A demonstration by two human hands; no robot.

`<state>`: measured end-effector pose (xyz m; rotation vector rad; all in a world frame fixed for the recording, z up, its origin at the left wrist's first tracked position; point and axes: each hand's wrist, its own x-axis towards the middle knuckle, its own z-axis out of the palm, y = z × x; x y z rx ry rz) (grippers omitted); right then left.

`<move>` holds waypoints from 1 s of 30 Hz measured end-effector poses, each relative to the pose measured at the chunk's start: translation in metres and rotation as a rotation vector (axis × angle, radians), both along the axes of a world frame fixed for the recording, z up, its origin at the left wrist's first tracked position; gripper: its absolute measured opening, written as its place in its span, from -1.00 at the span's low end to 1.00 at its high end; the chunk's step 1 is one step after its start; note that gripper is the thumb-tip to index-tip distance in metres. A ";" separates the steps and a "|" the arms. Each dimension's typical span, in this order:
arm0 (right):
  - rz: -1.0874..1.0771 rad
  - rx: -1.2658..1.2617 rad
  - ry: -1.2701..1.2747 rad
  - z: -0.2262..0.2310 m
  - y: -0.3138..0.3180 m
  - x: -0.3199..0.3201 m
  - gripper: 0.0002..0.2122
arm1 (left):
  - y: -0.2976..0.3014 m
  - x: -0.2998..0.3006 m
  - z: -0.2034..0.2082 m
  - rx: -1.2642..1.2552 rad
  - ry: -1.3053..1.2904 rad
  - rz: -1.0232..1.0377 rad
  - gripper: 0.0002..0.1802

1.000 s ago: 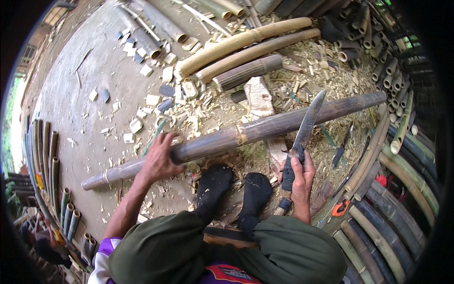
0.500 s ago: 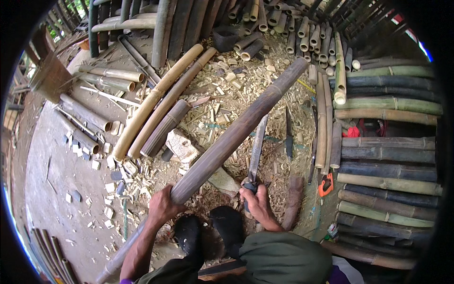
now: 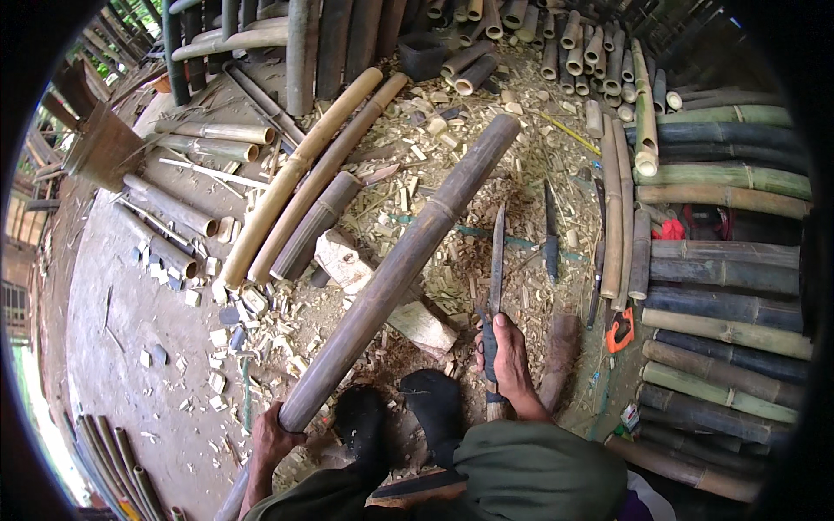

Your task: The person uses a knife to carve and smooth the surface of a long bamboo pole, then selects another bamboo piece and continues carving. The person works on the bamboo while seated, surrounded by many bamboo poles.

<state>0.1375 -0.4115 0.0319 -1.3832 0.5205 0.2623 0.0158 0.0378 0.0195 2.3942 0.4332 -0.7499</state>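
My left hand [image 3: 276, 441] grips the near end of a long dark bamboo pole [image 3: 401, 269], which slants up and away to the right over a floor of chips. A long-bladed knife [image 3: 495, 273] stands in my right hand [image 3: 506, 358], held by the handle with the blade pointing away, just right of the pole. A pale wooden chopping block [image 3: 380, 291] lies under the pole's middle. My two feet in black socks [image 3: 408, 415] rest between my hands.
Two pale bamboo poles [image 3: 300, 178] and a short dark section [image 3: 314, 224] lie left of the pole. Stacked green and dark bamboo culms [image 3: 725, 286] fill the right side. A second knife [image 3: 551, 234] and an orange-handled tool [image 3: 619, 332] lie on the chips. Cut bamboo pieces [image 3: 204, 304] litter the concrete.
The pole has swung from lying across in front of me to slanting away up-right. My left hand slid toward its near end. The knife stays in my right hand.
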 end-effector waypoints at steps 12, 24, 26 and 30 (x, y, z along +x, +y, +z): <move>0.142 -0.551 -0.180 -0.024 0.008 0.074 -0.56 | -0.145 0.133 0.036 0.016 -0.324 -0.063 -0.14; 0.433 -1.178 -0.334 -0.025 -0.008 0.159 -0.64 | -0.200 0.163 -0.031 0.356 -0.541 -0.112 -0.68; 0.587 -1.215 -0.447 -0.019 0.003 0.160 -0.62 | -0.193 0.163 -0.036 0.382 -0.534 -0.104 -0.72; 0.639 -1.164 -0.400 -0.026 -0.001 0.150 -0.62 | -0.189 0.166 -0.028 0.284 -0.482 -0.120 -0.70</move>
